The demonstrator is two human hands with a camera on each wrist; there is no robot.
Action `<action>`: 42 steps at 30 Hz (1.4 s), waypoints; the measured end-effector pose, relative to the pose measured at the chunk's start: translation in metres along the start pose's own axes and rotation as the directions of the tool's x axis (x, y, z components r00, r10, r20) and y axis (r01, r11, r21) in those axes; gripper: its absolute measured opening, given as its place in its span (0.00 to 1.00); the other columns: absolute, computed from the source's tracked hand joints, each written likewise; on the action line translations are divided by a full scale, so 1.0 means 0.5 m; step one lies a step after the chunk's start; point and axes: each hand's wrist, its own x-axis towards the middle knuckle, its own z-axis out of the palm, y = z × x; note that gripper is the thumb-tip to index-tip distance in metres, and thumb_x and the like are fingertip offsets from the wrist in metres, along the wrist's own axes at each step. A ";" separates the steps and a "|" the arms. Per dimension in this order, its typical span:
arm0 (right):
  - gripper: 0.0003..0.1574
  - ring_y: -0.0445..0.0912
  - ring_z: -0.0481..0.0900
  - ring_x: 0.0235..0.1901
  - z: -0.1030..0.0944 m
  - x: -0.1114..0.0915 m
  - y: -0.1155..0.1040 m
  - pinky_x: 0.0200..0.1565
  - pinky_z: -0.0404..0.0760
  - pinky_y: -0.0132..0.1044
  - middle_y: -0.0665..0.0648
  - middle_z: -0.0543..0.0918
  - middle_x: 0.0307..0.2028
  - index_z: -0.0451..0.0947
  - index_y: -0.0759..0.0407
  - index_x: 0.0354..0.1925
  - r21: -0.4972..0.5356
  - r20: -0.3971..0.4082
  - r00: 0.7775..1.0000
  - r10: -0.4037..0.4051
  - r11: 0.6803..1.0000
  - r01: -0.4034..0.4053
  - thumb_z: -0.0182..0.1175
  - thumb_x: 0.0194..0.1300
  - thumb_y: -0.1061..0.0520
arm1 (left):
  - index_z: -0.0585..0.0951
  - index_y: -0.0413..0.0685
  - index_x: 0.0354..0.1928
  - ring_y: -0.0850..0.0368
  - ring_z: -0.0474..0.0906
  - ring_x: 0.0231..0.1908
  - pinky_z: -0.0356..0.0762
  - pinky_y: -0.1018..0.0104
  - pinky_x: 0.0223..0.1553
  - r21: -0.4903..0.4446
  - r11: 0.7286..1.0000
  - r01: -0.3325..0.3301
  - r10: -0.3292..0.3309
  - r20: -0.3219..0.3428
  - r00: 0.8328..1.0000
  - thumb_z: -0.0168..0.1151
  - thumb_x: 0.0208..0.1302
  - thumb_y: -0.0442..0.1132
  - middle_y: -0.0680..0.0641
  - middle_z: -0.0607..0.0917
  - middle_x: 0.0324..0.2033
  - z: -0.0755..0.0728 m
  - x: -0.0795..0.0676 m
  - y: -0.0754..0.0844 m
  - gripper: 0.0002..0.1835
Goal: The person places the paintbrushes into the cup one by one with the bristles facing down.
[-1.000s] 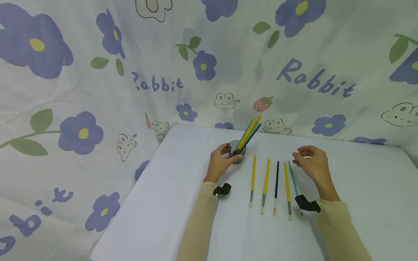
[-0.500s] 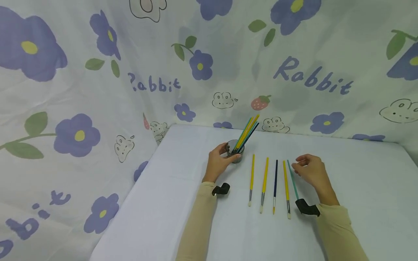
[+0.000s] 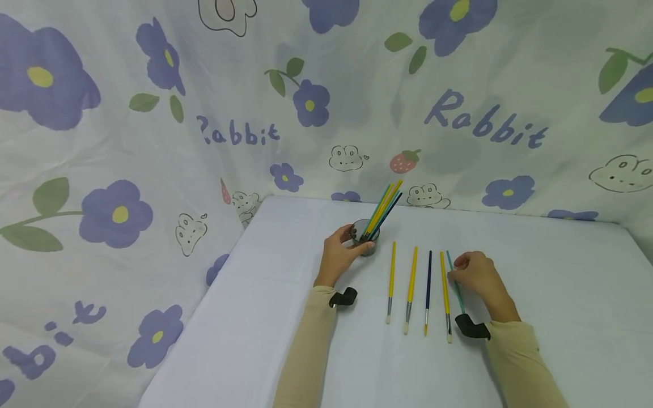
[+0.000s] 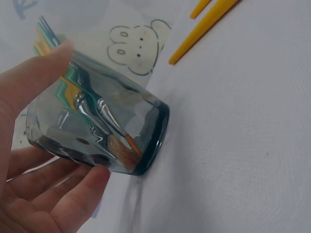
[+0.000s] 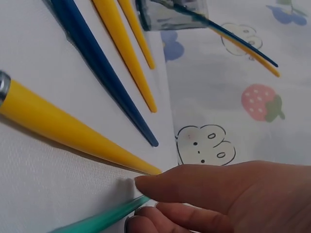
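Note:
My left hand [image 3: 339, 255] grips a clear, smoky glass cup [image 4: 121, 97], thumb on one side and fingers on the other. The cup is tilted, with several paintbrushes [image 3: 380, 215] in it, bristles down. To the right, my right hand [image 3: 479, 279] has its thumb and fingers around the handle of a teal paintbrush [image 5: 102, 218], whose handle end passes between them in the right wrist view. The brush lies along the table, its bristle end hidden behind the black wrist mount. Just left of it lies a yellow paintbrush [image 5: 73, 133].
A dark blue paintbrush [image 3: 428, 292] and two more yellow ones, the nearer yellow brush [image 3: 411, 289] and the leftmost yellow brush [image 3: 391, 280], lie in a row on the white table [image 3: 255, 328]. A flower-and-rabbit patterned cloth [image 3: 372, 85] hangs behind and at the left.
My right hand has come down and left onto the teal paintbrush's handle, its fingers drawing closer together. The left hand keeps its grip on the tilted cup. The head view has shifted slightly.

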 end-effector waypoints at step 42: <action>0.24 0.42 0.85 0.28 -0.030 -0.009 0.006 0.31 0.86 0.33 0.63 0.88 0.35 0.77 0.75 0.51 0.177 0.011 0.999 0.037 0.983 -0.039 0.62 0.67 0.55 | 0.74 0.37 0.70 0.43 0.81 0.63 0.88 0.57 0.57 0.010 1.000 0.003 -0.003 -0.006 1.000 0.81 0.55 0.52 0.35 0.83 0.62 -0.001 -0.001 -0.002 0.45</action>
